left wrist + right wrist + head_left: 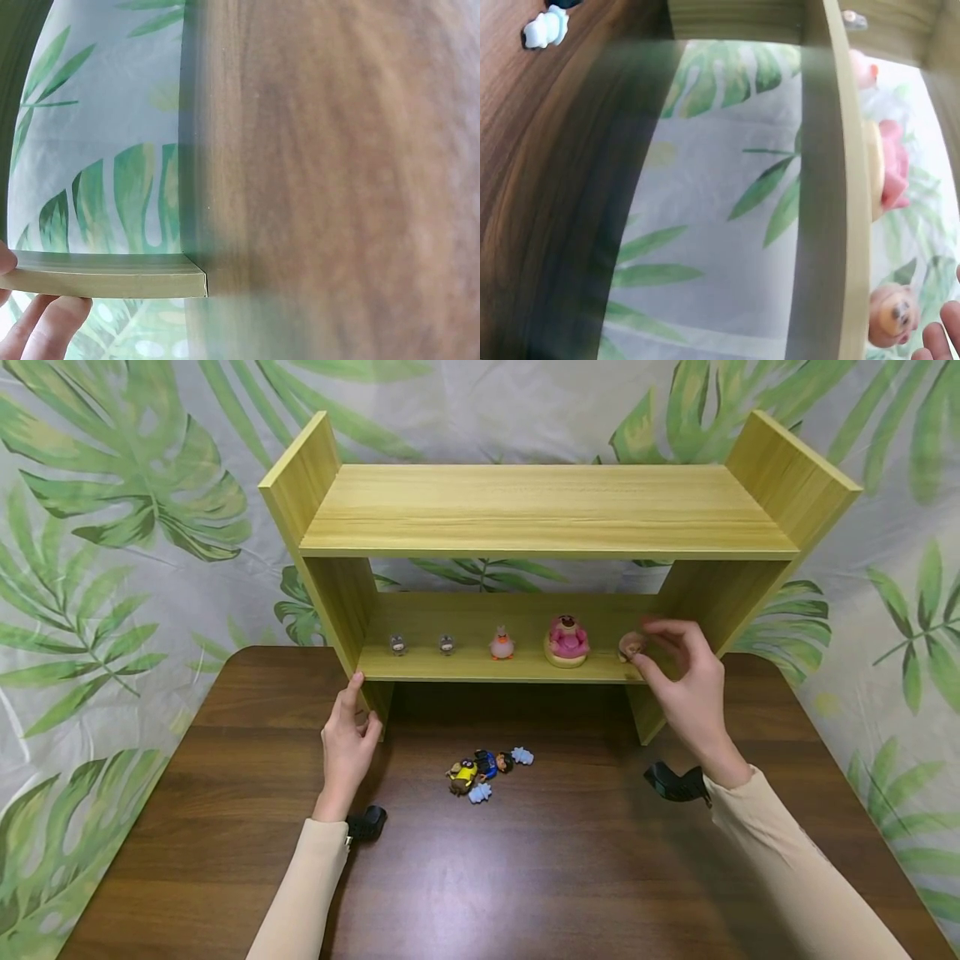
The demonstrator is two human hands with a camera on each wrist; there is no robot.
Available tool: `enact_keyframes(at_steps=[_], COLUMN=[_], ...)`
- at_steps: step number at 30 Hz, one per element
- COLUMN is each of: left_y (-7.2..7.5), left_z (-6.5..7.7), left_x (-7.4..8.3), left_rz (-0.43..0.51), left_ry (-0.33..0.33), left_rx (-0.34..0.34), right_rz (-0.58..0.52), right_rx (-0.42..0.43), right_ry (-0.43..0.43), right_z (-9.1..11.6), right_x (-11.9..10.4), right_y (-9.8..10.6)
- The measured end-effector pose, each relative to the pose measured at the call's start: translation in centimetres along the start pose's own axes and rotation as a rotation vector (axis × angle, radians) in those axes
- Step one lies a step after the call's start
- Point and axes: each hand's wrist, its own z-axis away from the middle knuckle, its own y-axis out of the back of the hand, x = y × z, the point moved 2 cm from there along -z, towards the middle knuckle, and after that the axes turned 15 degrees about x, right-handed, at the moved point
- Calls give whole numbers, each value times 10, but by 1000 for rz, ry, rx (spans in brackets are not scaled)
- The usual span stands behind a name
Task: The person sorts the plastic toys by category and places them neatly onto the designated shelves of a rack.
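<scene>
At the right end of the middle shelf sits a small round brown figurine with an animal face. Beside it is my right hand, thumb and index finger spread around it. The right wrist view shows a gap between the fingertips and the figurine. My left hand holds the lower left upright of the wooden shelf, thumb on one face and fingers on the other. Left of the brown figurine stand a pink figurine on a yellow base, a peach figurine and two small grey figurines.
On the brown table, in front of the shelf, several toys lie close together: a dark-haired figure in blue, one in yellow and two light blue pieces. A leaf-patterned cloth hangs behind.
</scene>
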Motion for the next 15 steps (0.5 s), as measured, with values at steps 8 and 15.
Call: enact_keyframes(at_steps=[8,15], left_y=[0,1], left_z=[0,0], left_x=[0,1], left_rz=[-7,-9], left_ry=[2,-6], left_rx=[1,2], right_rz=[-33,-96], right_rx=[-17,-55], right_ry=[-6,-21], right_z=[9,22], right_x=[18,17], right_y=[4,0])
